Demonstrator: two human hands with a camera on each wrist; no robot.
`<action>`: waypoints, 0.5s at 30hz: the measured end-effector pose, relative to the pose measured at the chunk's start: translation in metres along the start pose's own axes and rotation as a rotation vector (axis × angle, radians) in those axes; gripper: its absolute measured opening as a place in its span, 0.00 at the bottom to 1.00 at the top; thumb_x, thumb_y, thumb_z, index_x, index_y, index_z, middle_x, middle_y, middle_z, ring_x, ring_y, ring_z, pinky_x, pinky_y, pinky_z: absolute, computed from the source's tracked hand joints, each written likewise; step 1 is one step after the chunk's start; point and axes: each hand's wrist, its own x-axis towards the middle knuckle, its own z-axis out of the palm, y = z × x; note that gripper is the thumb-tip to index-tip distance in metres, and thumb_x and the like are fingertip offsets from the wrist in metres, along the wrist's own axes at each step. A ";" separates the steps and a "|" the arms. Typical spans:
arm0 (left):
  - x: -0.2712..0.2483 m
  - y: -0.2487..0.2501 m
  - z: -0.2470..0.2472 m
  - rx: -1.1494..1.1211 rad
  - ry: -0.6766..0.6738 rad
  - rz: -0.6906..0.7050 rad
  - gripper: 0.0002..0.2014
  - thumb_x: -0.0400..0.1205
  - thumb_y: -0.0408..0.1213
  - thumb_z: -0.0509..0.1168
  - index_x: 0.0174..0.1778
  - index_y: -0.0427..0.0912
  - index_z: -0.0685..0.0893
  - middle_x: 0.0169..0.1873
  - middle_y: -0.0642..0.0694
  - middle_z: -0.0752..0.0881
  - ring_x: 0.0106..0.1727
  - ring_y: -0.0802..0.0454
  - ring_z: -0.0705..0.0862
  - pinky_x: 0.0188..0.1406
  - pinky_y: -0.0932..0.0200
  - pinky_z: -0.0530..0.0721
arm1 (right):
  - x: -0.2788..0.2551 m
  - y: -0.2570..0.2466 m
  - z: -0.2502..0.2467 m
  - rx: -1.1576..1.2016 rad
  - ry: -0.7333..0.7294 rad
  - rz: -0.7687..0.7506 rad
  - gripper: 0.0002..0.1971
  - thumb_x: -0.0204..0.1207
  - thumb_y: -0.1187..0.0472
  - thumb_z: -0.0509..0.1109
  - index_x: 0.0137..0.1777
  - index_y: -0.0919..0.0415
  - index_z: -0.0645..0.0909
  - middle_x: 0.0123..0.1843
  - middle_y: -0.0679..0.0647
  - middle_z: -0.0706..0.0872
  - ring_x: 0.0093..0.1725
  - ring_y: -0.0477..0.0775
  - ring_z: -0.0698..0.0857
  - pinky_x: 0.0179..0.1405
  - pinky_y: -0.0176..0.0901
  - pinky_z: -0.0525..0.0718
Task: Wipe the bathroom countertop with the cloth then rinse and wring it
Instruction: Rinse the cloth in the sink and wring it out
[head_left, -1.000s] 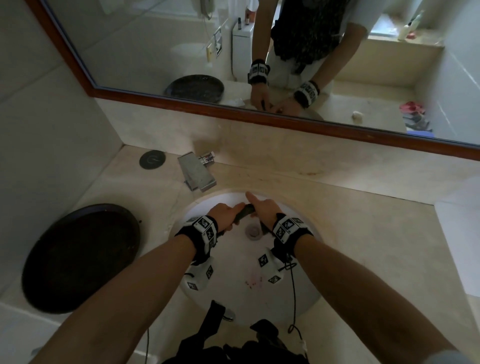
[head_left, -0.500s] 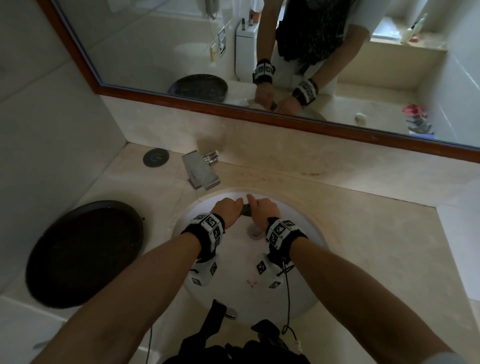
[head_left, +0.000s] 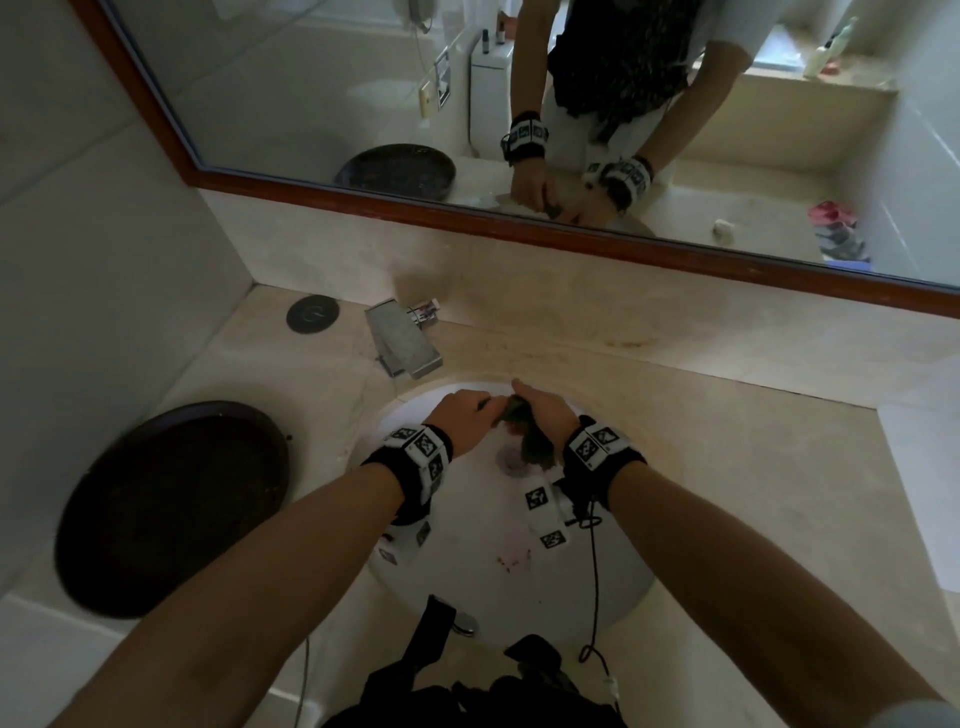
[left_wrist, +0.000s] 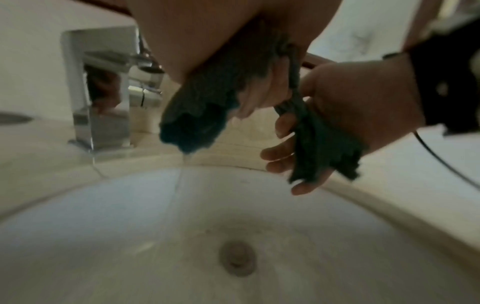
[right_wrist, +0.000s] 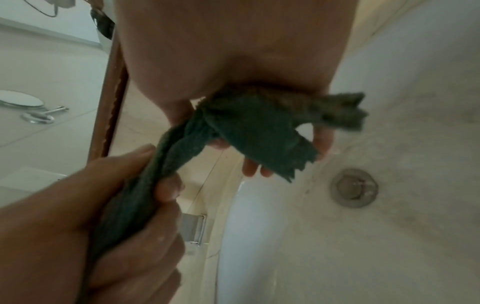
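Cloth: dark green terry cloth (head_left: 522, 427), twisted into a rope, held over the round white ceramic sink basin (head_left: 483, 545), above & just behind the metal drain (left_wrist: 237, 258).
Left grip: left hand (head_left: 464, 420) w/ fingers curled round one end of cloth; loose end hangs below the fist (left_wrist: 193, 125), thin trickle of water runs off it into basin.
Right grip: right hand (head_left: 546, 415) holds the other end; cloth lies across palm, thumb on it, fingers (left_wrist: 279, 153) only loosely bent in left wrist view.
Between hands: twisted strand runs hand to hand (right_wrist: 182, 139); hands nearly touching.
Table: beige marble table (head_left: 727, 452) surrounds basin.
Tap: square chrome tap (head_left: 402, 345) on table behind-left of basin, spout toward basin; no water seen from it.
Tray: round dark tray (head_left: 166, 506) on table, left of basin, well apart from hands.
Mirror: wood-framed mirror (head_left: 363, 187) behind basin, above backsplash, reflects both hands w/ cloth.
Wrists: black bands w/ marker tags on both.
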 end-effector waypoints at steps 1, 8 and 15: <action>0.001 0.003 0.000 -0.041 0.001 -0.039 0.17 0.88 0.45 0.54 0.42 0.38 0.80 0.33 0.42 0.81 0.35 0.46 0.78 0.36 0.56 0.73 | -0.001 0.001 0.002 0.030 0.025 -0.052 0.20 0.82 0.44 0.64 0.43 0.62 0.82 0.40 0.60 0.87 0.38 0.60 0.85 0.50 0.54 0.86; 0.010 0.014 -0.001 -0.524 0.027 -0.317 0.17 0.87 0.43 0.53 0.37 0.35 0.76 0.28 0.38 0.73 0.27 0.43 0.72 0.38 0.48 0.80 | -0.013 0.010 0.013 0.015 0.207 -0.294 0.19 0.84 0.45 0.58 0.50 0.61 0.79 0.45 0.61 0.86 0.38 0.62 0.85 0.47 0.56 0.84; 0.007 0.006 -0.007 -0.765 -0.028 -0.462 0.21 0.84 0.54 0.58 0.37 0.39 0.80 0.19 0.44 0.77 0.18 0.48 0.70 0.20 0.62 0.70 | -0.027 0.002 0.020 -0.727 0.250 -0.340 0.20 0.87 0.52 0.51 0.71 0.61 0.72 0.46 0.63 0.82 0.43 0.64 0.83 0.40 0.51 0.81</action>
